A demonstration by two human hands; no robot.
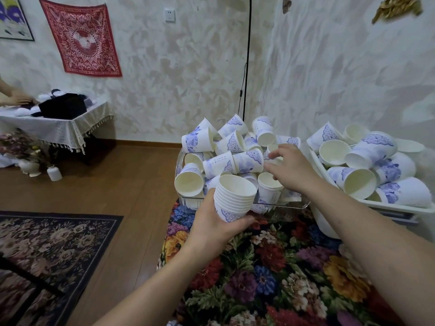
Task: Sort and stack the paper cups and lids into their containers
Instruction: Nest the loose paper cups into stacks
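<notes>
My left hand [213, 221] grips a nested stack of white paper cups with blue prints [234, 196], held upright just in front of a clear tray [286, 204]. That tray is heaped with several loose cups [223, 147] lying at all angles. My right hand [288, 167] reaches into the heap, its fingers spread over the cups near the middle; whether it holds one I cannot tell. A white bin [386, 207] on the right holds several more loose cups [367, 161]. No lids are visible in these containers.
Both containers sit on a table with a floral cloth [270, 274]. A black lamp pole [247, 57] stands behind the clear tray. At far left, another person's hand [18, 97] works at a cloth-covered side table with a black box [62, 105]. A patterned rug [49, 250] covers the wooden floor.
</notes>
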